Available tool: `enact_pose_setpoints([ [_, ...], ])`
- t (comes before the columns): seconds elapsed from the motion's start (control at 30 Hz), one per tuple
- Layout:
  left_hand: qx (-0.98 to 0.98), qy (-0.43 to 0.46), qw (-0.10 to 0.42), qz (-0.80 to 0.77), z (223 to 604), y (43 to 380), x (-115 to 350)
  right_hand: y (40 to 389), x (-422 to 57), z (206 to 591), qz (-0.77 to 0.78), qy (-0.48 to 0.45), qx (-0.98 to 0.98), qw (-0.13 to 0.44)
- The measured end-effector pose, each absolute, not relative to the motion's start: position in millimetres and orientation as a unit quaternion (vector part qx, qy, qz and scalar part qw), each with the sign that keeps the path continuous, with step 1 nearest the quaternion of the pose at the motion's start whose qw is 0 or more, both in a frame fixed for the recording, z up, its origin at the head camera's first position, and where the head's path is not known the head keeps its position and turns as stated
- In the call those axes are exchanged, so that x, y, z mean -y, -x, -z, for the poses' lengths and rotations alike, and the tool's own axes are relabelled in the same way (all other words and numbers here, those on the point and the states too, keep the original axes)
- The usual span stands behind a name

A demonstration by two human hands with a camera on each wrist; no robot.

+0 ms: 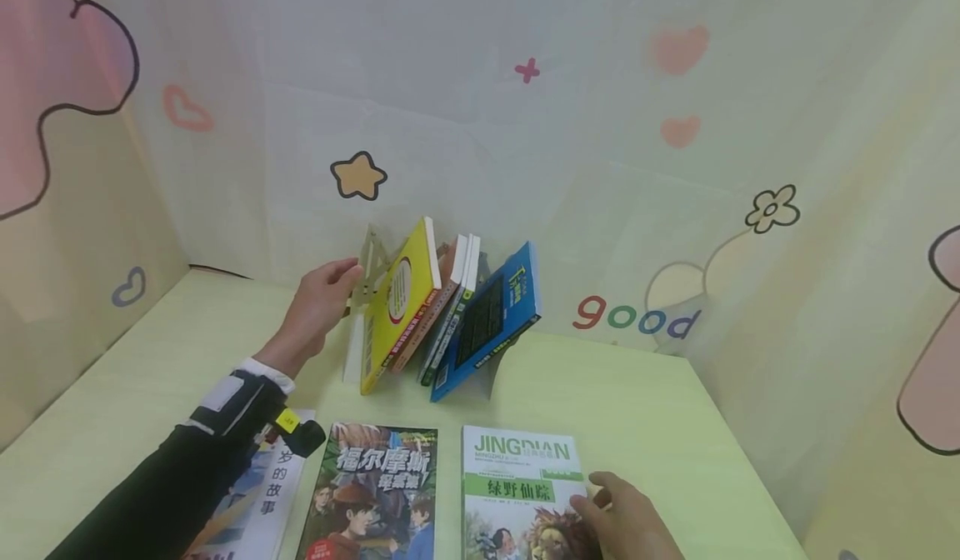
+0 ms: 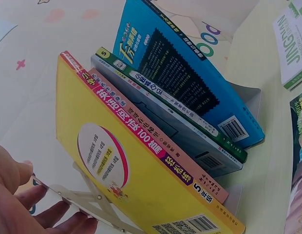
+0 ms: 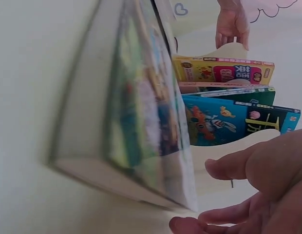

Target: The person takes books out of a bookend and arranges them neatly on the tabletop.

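My left hand [image 1: 318, 297] holds the edge of the pale bookend's left end plate [image 1: 369, 264], thumb on one side and fingers on the other. Between its end plates lean a yellow book [image 2: 102, 141], a pink book [image 2: 204, 180], thin green and white books [image 2: 190, 124] and a blue book [image 2: 185, 73]; all tilt to the right. My right hand [image 1: 630, 518] is at the right edge of a white and green paperback [image 1: 517, 460] lying flat in front. In the right wrist view, the thumb and fingers are spread apart beside that book's edge.
A detective comic-style book [image 1: 375, 493] lies face up left of the white and green one. Farther left, another book [image 1: 270, 502] is partly covered by my left sleeve. A patterned cloth [image 1: 465, 127] hangs behind the pale yellow table [image 1: 637, 402].
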State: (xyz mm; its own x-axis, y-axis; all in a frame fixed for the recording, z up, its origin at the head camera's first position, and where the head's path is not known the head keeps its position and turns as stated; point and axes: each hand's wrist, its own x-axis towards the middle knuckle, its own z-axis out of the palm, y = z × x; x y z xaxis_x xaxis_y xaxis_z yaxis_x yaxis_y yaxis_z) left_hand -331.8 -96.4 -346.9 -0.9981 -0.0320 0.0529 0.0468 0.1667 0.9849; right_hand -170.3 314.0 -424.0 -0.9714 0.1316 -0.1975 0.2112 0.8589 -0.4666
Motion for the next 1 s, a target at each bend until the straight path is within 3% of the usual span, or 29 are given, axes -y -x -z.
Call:
enact_pose_setpoints([
  [0.73,0.759,-0.003,0.034,0.65,344.4,332.2,95.7,209.7,-291.6,299.2,0.305,0.058,-0.949,-0.061],
  [1.0,0.753,-0.006,0.032,0.657,348.4,330.2,95.1,235.6,-275.9,269.1,0.282,0.089,-0.952,-0.082],
])
